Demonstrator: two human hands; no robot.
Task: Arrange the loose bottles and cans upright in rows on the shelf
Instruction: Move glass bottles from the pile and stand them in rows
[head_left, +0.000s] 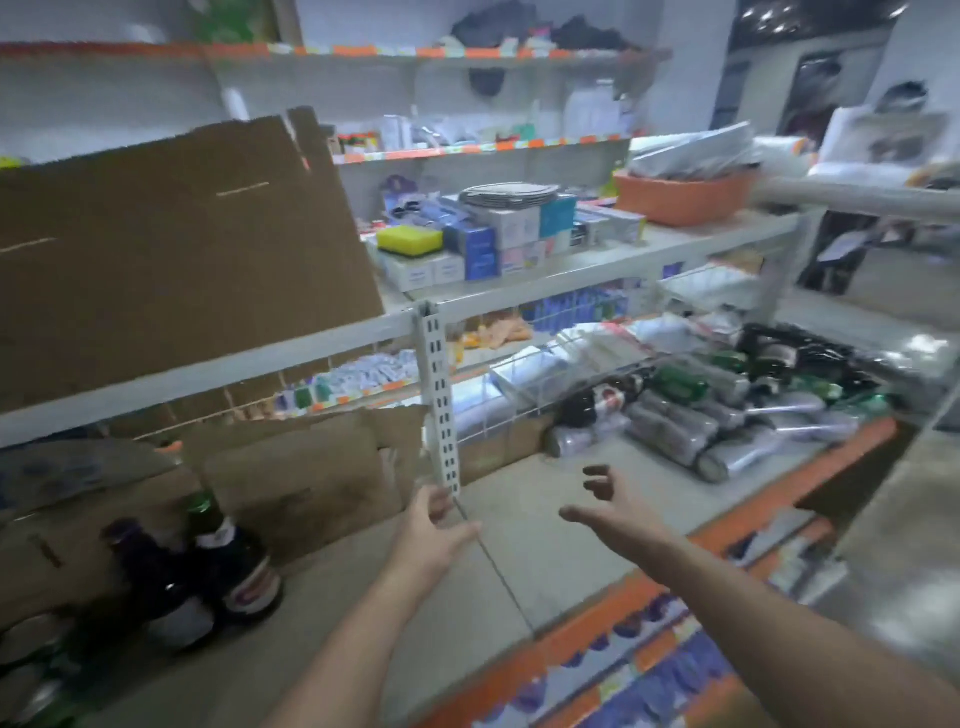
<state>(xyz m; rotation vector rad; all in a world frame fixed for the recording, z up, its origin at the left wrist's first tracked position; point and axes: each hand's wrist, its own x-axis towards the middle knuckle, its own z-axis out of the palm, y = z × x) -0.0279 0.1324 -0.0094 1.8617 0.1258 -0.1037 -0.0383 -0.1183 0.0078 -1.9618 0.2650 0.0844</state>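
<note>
A heap of loose bottles and cans (691, 415) lies on its side at the right of the grey shelf (524, 545), some dark glass, some green, several silvery. Two dark bottles (208, 571) stand upright at the shelf's left, one purple-capped, one green-necked. My left hand (436, 525) hovers empty over the middle of the shelf, just below the white slotted upright (439, 395). My right hand (608, 506) reaches toward the heap with fingers spread and slightly curled, holding nothing, still short of the nearest can (569, 441).
Cardboard boxes (291, 483) line the back of the shelf, and a large cardboard sheet (176, 249) leans above. An upper shelf holds small cartons, a yellow sponge (409, 240) and an orange basin (685, 195). The shelf's front edge carries orange price strips (613, 618).
</note>
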